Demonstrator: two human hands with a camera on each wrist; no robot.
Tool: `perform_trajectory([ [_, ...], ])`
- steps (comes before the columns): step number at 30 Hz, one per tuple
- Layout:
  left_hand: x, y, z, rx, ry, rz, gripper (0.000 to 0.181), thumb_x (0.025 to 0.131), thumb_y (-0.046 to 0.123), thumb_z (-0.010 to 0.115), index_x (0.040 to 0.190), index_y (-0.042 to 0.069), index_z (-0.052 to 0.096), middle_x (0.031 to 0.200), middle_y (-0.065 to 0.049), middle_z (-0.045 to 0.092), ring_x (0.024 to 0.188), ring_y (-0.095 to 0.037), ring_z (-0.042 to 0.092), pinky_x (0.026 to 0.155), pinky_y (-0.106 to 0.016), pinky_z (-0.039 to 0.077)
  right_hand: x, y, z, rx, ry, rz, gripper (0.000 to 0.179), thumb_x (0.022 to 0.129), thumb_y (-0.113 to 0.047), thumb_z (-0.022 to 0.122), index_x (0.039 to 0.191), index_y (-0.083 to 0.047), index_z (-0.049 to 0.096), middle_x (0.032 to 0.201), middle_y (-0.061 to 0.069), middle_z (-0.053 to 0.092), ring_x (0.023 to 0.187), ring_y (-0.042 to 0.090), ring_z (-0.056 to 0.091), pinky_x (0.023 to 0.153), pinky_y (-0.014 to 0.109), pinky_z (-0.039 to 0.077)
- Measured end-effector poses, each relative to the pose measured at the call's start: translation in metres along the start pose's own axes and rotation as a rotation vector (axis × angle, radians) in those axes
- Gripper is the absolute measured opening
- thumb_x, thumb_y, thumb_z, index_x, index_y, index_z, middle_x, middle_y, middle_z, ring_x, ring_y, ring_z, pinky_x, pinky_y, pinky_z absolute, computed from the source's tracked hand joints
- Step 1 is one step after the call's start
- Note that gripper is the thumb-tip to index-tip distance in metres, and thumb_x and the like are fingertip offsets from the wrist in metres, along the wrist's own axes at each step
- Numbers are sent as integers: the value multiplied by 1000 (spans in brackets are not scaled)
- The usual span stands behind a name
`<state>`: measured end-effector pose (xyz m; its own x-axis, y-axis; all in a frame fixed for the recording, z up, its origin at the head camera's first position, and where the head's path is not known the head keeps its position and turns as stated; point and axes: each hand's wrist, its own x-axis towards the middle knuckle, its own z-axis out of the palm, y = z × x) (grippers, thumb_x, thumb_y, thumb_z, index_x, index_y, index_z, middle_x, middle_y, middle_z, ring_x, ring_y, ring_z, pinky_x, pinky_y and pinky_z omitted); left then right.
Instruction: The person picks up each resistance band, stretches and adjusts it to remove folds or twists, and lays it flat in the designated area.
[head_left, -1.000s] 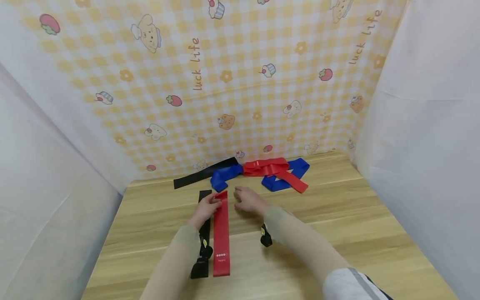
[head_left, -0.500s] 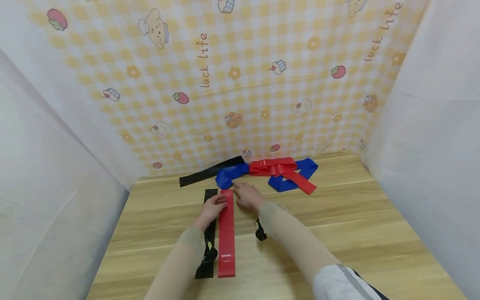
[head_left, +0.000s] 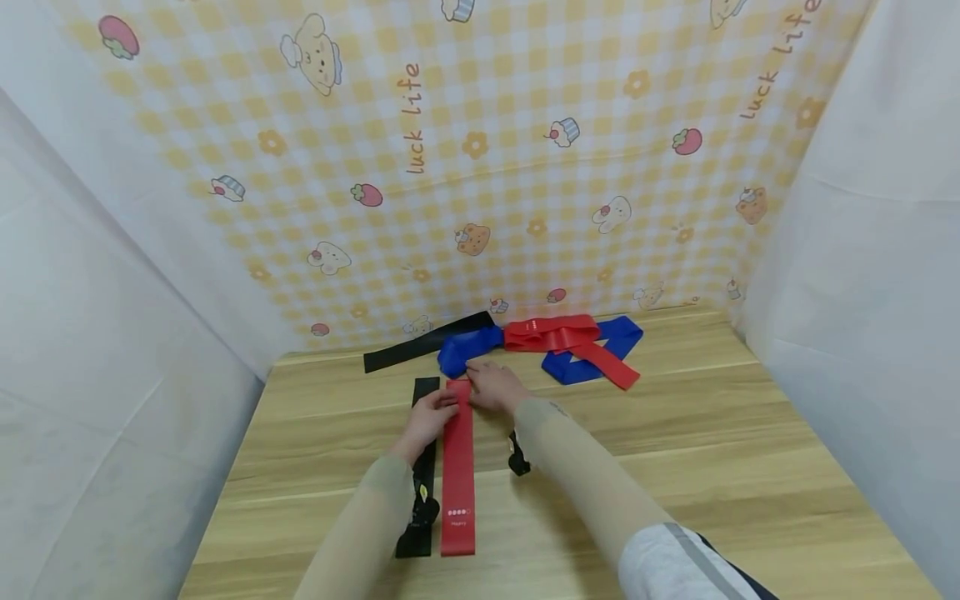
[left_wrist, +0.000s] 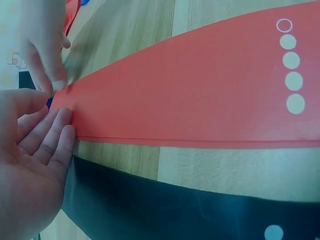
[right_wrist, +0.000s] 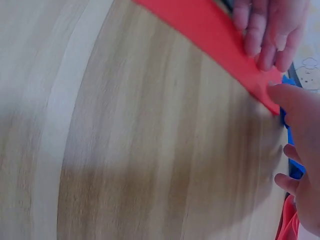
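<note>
Black band (head_left: 427,458) lay flat just left of the red band (head_left: 458,475), roughly parallel to it and not touching. Left hand (head_left: 427,417) rested at the red band's far end, its fingers extended and released, in contact with the material without gripping it. The red band itself lay straight on the bench (head_left: 337,467). It was judged light, thin and pliable, probably rubbery, hardly fragile, with a smooth face liable to slide under a light touch. Its far end, pinched at both corners, was assessed as the soundest hold; lifting from the middle would likely let it sag. Right hand (head_left: 495,387) was at the red band's far right corner; whether its fingers pinched the material or merely touched it could not be told.

Views differed. The left wrist view showed a doubled line along the red band's left edge, consistent with two layers, which the head view did not resolve. The head view alone gave the whole layout, including a red bundle (head_left: 551,332) beyond the red band and to its right. The right wrist view showed one digit against the red band's far right corner and two bent fingertips to the right of it.
</note>
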<state>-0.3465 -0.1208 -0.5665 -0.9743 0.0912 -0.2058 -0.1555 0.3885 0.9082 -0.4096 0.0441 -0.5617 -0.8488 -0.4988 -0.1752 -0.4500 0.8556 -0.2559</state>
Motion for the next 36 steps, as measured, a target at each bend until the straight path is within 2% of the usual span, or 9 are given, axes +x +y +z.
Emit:
perform_trajectory([
  [4,-1,3,-1,-23,-10,15,32,96,5,57,126,-5,58,119,-22,63,101,-27,63,84,-39,52,-2,0,-8,68,44,-15,57,99,-39,54,145,-7,44,154,6,35,140,25,33,112,42,28],
  [9,-2,7,-8,-72,-32,47,34,95,9,57,127,-5,57,110,-19,66,91,-23,66,75,-35,54,-7,-4,-16,70,72,-77,53,99,-39,53,142,-8,49,153,5,37,138,23,35,112,37,27],
  [15,4,12,-10,-183,34,-28,54,99,12,53,147,-2,32,122,-25,59,101,-30,64,89,-43,50,-18,-14,-17,109,74,-175,49,102,-31,50,143,-5,46,152,7,38,139,24,35,113,38,27],
  [17,4,14,-9,-194,53,-38,60,100,10,51,151,0,22,125,-28,56,103,-31,63,93,-44,48,-23,-17,-18,131,68,-189,48,102,-30,50,143,-5,47,151,8,39,138,25,35,112,39,28],
  [20,4,19,-7,-194,73,-38,64,100,9,52,154,7,17,124,-27,56,105,-29,62,96,-43,47,-31,-20,-21,169,57,-189,46,102,-30,50,142,-6,49,150,7,40,138,25,36,112,39,29],
  [23,2,22,-7,-187,75,-34,61,100,9,52,154,10,23,122,-25,57,109,-29,60,98,-43,46,-37,-23,-23,212,54,-180,45,102,-30,51,140,-6,51,149,7,41,137,25,37,111,38,30],
  [26,0,26,-7,-162,80,-21,48,100,10,52,146,5,39,123,-22,57,111,-31,58,97,-44,46,-42,-25,-25,252,63,-171,45,101,-27,54,139,-5,51,149,7,42,137,24,38,111,38,30],
  [30,1,29,-7,-137,123,16,34,99,11,53,130,-3,56,121,-23,58,109,-35,60,93,-45,49,-46,-24,-23,308,89,-162,44,99,-24,56,138,-4,53,148,7,42,137,25,38,111,39,30],
  [36,3,36,-10,-129,160,70,29,100,12,54,122,-5,61,117,-23,63,107,-35,62,92,-43,49,-52,-21,-17,614,202,-43,29,98,-19,59,123,-6,66,137,10,51,128,26,45,105,42,38],
])
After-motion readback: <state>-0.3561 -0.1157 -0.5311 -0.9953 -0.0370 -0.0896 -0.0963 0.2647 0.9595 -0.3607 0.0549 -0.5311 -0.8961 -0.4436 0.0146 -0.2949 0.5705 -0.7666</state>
